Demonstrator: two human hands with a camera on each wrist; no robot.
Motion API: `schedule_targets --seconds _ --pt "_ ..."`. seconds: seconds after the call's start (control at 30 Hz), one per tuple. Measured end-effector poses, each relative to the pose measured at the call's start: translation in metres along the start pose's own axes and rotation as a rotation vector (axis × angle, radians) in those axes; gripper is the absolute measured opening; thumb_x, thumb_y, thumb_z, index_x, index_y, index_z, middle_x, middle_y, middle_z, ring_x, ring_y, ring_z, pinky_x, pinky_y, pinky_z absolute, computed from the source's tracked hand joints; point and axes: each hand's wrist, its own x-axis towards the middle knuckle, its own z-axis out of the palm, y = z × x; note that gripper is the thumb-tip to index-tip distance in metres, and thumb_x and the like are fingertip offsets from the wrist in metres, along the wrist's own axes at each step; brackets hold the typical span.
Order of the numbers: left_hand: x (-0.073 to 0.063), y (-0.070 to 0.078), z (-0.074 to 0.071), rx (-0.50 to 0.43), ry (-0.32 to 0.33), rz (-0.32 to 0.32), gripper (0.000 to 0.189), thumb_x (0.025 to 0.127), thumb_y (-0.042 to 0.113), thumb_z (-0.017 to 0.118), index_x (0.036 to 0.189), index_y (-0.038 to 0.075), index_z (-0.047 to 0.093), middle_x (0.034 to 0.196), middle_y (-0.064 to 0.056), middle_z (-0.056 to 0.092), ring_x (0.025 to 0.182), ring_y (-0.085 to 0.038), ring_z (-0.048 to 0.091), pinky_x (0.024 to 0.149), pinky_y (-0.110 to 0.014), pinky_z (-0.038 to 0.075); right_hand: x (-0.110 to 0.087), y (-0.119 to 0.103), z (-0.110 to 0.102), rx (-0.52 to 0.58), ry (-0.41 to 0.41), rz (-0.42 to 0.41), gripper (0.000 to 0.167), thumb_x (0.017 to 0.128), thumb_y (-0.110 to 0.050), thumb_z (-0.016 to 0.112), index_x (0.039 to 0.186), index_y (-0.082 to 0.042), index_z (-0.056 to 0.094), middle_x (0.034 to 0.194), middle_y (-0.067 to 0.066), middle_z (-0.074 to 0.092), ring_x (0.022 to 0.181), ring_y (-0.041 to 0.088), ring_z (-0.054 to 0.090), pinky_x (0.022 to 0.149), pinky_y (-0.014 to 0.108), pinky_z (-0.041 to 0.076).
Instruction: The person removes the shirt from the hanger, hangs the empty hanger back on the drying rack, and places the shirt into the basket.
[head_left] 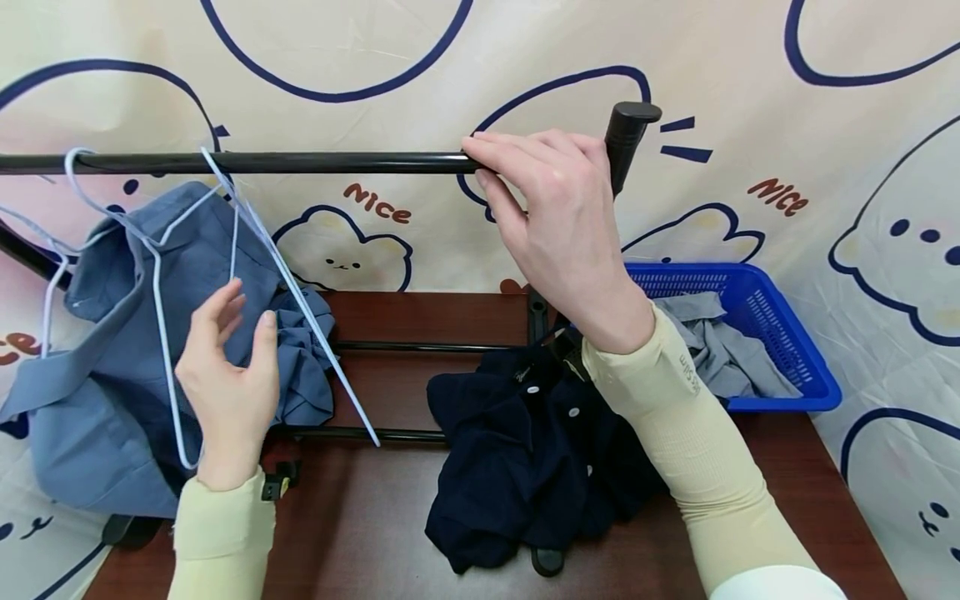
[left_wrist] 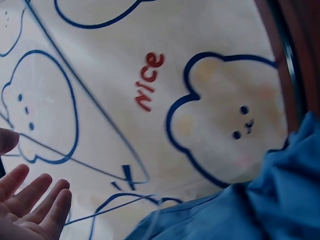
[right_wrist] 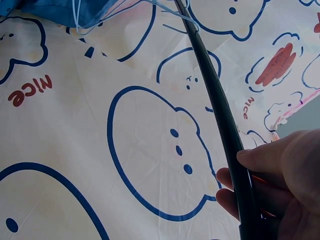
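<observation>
My right hand (head_left: 558, 208) holds the right end of a black clothes rail (head_left: 337, 162); in the right wrist view, its thumb and fingers (right_wrist: 265, 160) pinch the bar. Several light blue hangers (head_left: 296, 300) hook over the rail on the left. A dusty-blue garment (head_left: 97, 433) hangs among them. My left hand (head_left: 228, 375) is raised in front of the garment and hangers, fingers loosely bent and thumb apart. In the left wrist view, the left hand (left_wrist: 37, 207) holds nothing, with thin hanger wire (left_wrist: 105, 115) beyond it.
A dark navy garment with white buttons (head_left: 540, 450) lies crumpled on the brown table (head_left: 360, 525). Behind my right forearm stands a blue basket (head_left: 806, 367) holding a grey garment (head_left: 735, 350). Black lower bars (head_left: 427, 347) cross above the table. A cartoon-print sheet (head_left: 420, 108) covers the background.
</observation>
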Motion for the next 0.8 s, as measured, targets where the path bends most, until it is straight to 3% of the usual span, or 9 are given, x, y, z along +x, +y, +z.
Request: schedule_targets --seconds 0.4,0.63,0.8 --pt "-0.035 -0.028 0.022 0.0 -0.153 -0.097 0.043 0.1 0.014 0.066 0.142 0.009 0.058 0.139 0.0 0.061 0.119 -0.024 0.063 0.1 -0.019 0.043 0.0 0.0 -0.001 0.002 -0.004 -0.003 0.026 0.104 -0.019 0.062 0.127 -0.014 0.074 0.125 -0.001 0.07 0.11 0.018 0.061 0.096 0.037 0.032" --pt "-0.053 -0.041 0.033 0.003 -0.328 -0.172 0.046 0.101 0.012 0.062 0.145 0.002 0.05 0.142 -0.014 0.056 0.127 -0.032 0.056 0.105 -0.045 0.043 0.0 0.001 -0.001 -0.006 -0.01 -0.021 0.027 0.103 -0.016 0.062 0.127 -0.013 0.074 0.126 -0.001 0.07 0.112 0.019 0.061 0.097 0.038 0.033" --pt "-0.064 -0.044 0.04 0.043 -0.463 -0.159 0.049 0.101 0.013 0.062 0.146 0.001 0.048 0.14 -0.024 0.055 0.129 -0.04 0.051 0.103 -0.058 0.038 -0.002 0.002 -0.003 -0.007 -0.041 -0.046 0.03 0.103 -0.019 0.062 0.131 -0.012 0.071 0.131 0.001 0.067 0.117 0.02 0.059 0.101 0.038 0.031"
